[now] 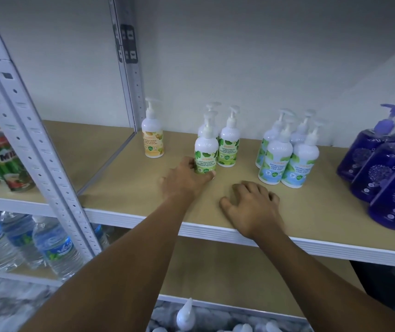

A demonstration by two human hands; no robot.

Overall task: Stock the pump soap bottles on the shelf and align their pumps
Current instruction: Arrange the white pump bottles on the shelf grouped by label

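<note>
My left hand (184,179) grips the base of a white pump bottle with a green label (206,152), which stands upright on the tan shelf (129,188). Two more green-label bottles (229,142) stand right behind it. A single yellow-label pump bottle (152,135) stands to the left near the shelf post. Several blue-label pump bottles (287,159) form a cluster to the right. My right hand (251,207) rests on the shelf near its front edge, fingers loosely curled, holding nothing.
Purple pump bottles (383,168) crowd the shelf's right end. A white slotted upright (36,140) divides off the left bay with Milo cans (2,159) and water bottles (52,248) below. More white pump bottles (185,315) lie at the bottom.
</note>
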